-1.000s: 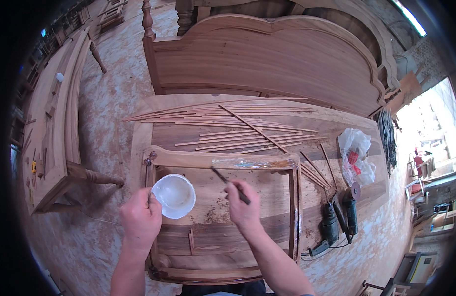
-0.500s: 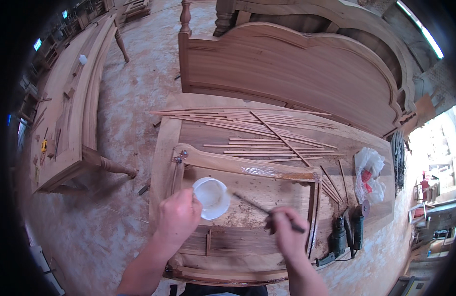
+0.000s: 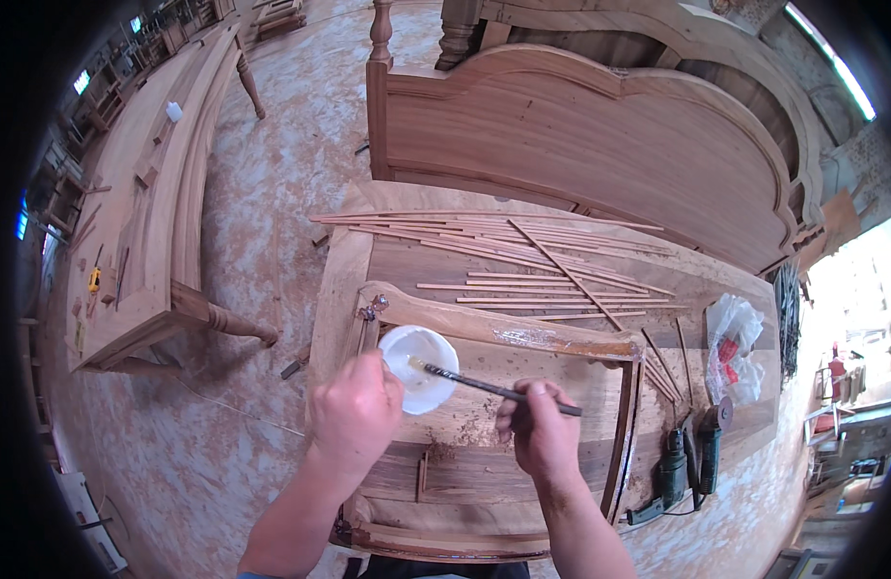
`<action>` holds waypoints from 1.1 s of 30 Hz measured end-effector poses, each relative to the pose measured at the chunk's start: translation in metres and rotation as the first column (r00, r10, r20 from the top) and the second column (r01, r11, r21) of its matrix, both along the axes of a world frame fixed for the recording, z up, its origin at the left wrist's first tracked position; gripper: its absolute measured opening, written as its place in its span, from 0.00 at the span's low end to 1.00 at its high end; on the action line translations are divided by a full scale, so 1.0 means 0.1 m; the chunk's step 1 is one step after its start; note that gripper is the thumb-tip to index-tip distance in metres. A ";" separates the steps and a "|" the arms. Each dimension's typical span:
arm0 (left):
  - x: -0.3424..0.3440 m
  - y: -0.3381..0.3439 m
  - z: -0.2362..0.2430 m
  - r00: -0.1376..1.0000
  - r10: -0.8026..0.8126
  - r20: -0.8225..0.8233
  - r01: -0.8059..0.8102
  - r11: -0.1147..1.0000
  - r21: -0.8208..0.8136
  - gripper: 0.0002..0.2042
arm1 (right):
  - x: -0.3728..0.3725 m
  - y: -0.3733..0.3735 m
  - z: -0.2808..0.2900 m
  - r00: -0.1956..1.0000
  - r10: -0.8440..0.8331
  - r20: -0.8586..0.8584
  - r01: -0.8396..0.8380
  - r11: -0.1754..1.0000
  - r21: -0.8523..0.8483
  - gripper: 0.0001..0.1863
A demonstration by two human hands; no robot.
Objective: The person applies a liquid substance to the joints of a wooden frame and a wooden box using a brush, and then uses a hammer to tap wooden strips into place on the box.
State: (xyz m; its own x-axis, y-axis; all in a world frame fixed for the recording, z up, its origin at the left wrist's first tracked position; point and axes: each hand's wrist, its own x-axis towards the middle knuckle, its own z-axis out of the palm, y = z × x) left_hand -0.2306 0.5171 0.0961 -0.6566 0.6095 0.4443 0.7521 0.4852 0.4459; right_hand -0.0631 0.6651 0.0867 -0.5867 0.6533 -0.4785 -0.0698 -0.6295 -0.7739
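Observation:
My left hand (image 3: 356,405) is closed on the rim of a white plastic tub (image 3: 443,386), which is tilted so that its inside shows. A little pale stuff lies at the bottom. Between the fingers of my right hand (image 3: 542,425) is a thin dark-handled brush (image 3: 484,385), its tip down inside the tub. Below both hands lies a wooden frame (image 3: 445,315) with curved rails. Its far rail has a wet, glossy stretch towards the right, and dark shiny coating shows along its right side and near rail.
Many thin wooden strips (image 3: 561,280) lie across the worktable (image 3: 344,261). At its right are a plastic bag (image 3: 735,333) with something red, a drill (image 3: 671,468) and an angle grinder (image 3: 711,449). A carved headboard (image 3: 580,145) stands behind. Another long table (image 3: 146,241) is at left.
The brush has moved left, its tip going from beside the tub's rim to inside it. My right hand has come nearer the tub, and the whole view has shifted slightly.

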 end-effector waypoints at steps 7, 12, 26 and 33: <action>-0.26 -0.06 0.03 0.987 0.155 0.040 -0.156 0.987 0.035 0.05 | 0.08 0.29 -0.25 0.976 -0.215 -0.025 0.216 0.966 0.140 0.11; -0.31 -0.19 0.05 0.972 0.206 0.112 -0.217 0.972 0.095 0.05 | 0.22 0.45 -0.37 0.911 -0.340 0.235 0.238 0.896 0.375 0.10; -0.33 -0.89 0.24 0.941 0.289 0.175 -0.310 0.945 0.109 0.06 | -0.76 -0.54 -0.63 0.966 0.045 0.254 -0.216 0.680 0.701 0.07; -0.31 -1.17 0.29 0.928 0.309 0.210 -0.339 0.933 0.124 0.06 | -0.33 -0.11 -0.36 0.911 -0.137 0.390 -0.082 0.864 0.496 0.07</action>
